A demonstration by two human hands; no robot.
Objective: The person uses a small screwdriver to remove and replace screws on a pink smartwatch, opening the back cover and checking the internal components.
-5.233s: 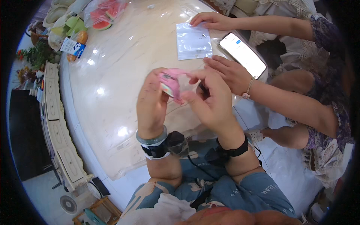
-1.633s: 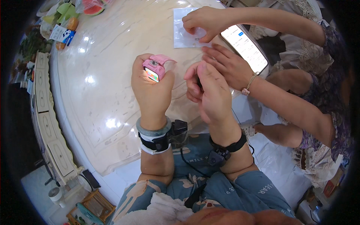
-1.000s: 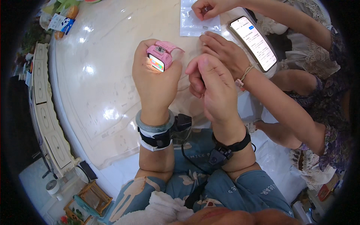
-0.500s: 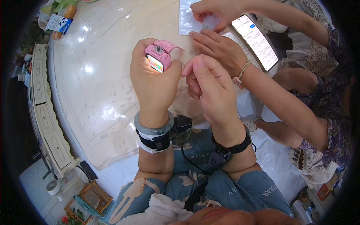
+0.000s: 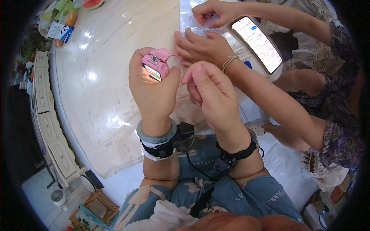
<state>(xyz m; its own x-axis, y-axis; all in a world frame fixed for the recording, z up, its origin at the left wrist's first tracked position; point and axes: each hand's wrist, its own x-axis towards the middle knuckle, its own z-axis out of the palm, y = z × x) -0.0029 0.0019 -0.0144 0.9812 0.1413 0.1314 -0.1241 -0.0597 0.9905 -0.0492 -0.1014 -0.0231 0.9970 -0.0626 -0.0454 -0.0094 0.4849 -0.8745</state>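
Note:
My left hand (image 5: 154,94) is closed around a pink smartwatch (image 5: 165,68), its lit screen tilted toward me and its strap curving off to the right. Close beside it, my right hand (image 5: 216,92) has its fingers curled and the thumb pressed to the index finger. Whatever sits in that pinch, if anything, is too small to make out. Both hands are raised over the table. Another person's hand (image 5: 208,48) reaches in just past the watch strap, fingers spread. That person's other hand (image 5: 221,13) rests over a clear plastic bag (image 5: 187,17).
The pale marble-look table (image 5: 96,96) spreads ahead and left. A lit phone (image 5: 260,46) lies at the right, near a small blue oval piece (image 5: 247,64). A blue and white packet (image 5: 59,31) and a watermelon piece (image 5: 92,3) are far left. A cream cabinet (image 5: 48,127) stands beyond.
My hands have shifted slightly left, with the watch still held. The other person's nearer hand has moved left and opened, and their farther hand has loosened over the bag.

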